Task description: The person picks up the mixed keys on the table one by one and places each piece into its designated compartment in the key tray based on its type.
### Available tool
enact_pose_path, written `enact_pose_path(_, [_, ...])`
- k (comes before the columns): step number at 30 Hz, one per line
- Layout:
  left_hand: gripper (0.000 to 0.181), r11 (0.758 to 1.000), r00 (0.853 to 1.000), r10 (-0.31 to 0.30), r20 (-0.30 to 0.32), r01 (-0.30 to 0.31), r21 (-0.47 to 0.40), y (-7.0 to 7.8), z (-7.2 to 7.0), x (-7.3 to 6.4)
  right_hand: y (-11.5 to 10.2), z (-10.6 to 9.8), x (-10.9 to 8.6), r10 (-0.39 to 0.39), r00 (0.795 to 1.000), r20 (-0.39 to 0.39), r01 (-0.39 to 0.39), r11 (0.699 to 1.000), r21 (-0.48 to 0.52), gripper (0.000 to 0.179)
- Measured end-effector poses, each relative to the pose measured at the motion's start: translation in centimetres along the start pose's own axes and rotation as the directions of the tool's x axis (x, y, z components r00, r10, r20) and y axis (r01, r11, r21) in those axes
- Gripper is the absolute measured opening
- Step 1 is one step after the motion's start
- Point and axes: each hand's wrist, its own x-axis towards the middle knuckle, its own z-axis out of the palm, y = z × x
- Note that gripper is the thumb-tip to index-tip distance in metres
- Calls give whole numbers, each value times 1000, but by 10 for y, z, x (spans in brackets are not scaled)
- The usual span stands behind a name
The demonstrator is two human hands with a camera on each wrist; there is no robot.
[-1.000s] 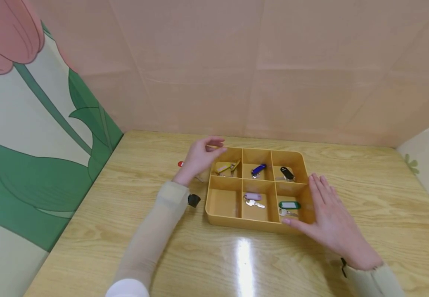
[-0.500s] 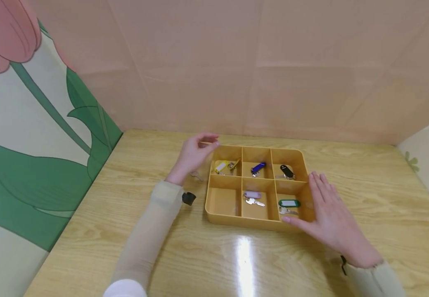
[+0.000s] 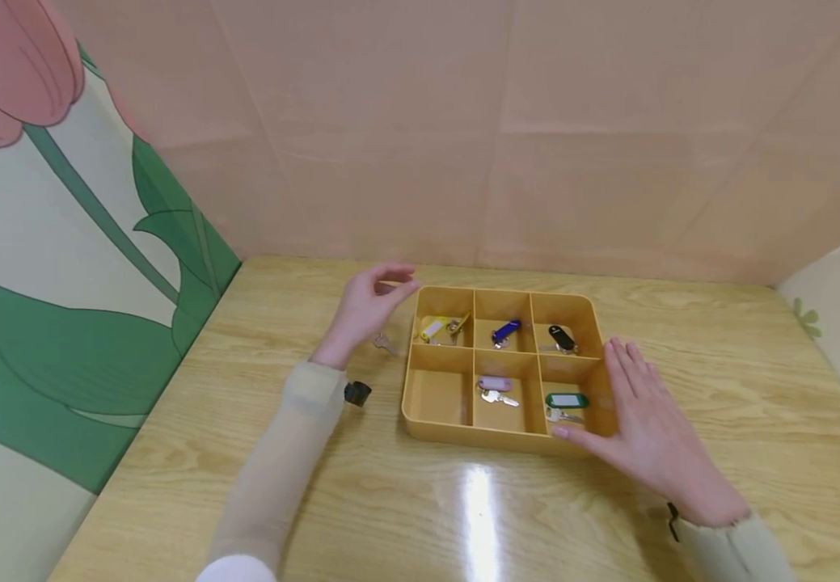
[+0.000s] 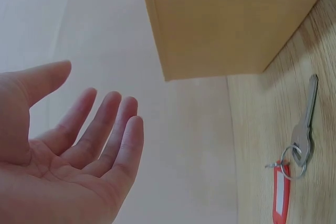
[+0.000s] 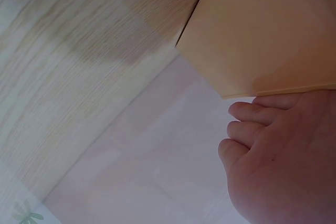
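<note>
My left hand (image 3: 367, 311) hovers beside the back left corner of a yellow divided tray (image 3: 514, 439), fingers loosely bent and holding nothing. Below it on the table lies a key (image 4: 304, 135) with a red key tag (image 4: 281, 192); in the head view the hand hides the tag. My right hand (image 3: 652, 428) rests along the tray's right side, fingers straight, thumb at the front edge. Tagged keys lie in the compartments: yellow tag (image 3: 433, 328), blue tag (image 3: 507, 331), black tag (image 3: 561, 337), lilac tag (image 3: 495, 384) and green tag (image 3: 567, 400). The front left compartment holds nothing.
The wood-grain table (image 3: 303, 501) meets a pink covered wall (image 3: 500, 162) behind the tray. A wall with a painted tulip (image 3: 12, 73) borders the left side. A small black piece (image 3: 357, 394) sits at the left sleeve.
My left hand has drawn back leftward from above the tray's back left compartment to outside its corner. The red tag has become hidden in the head view. My right hand stays put.
</note>
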Motion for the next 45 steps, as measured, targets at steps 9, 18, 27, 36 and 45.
enact_pose_path(9, [30, 1000, 1000, -11, -23, 11, -12, -9, -9, -4, 0, 1, 1, 6, 1000, 5, -6, 1000, -4, 127])
enact_pose_path(18, [33, 1000, 999, -17, -37, 17, 8, -14, -18, -7, 1, 2, 1, 2, 1000, 3, -2, 1000, -8, 127])
enact_pose_path(27, [35, 1000, 999, -9, -32, 9, 18, -18, -24, -7, 2, 3, 1, 0, 1000, -3, 0, 1000, -3, 127])
enact_pose_path(36, [34, 999, 999, -25, -28, 26, 25, -23, -26, -9, 2, 2, 0, 2, 1000, -3, -2, 1000, -6, 127])
enact_pose_path(45, [36, 995, 998, -66, -23, 67, 74, -30, -36, -9, 0, 1, 0, -2, 1000, -3, 2, 1000, -7, 126])
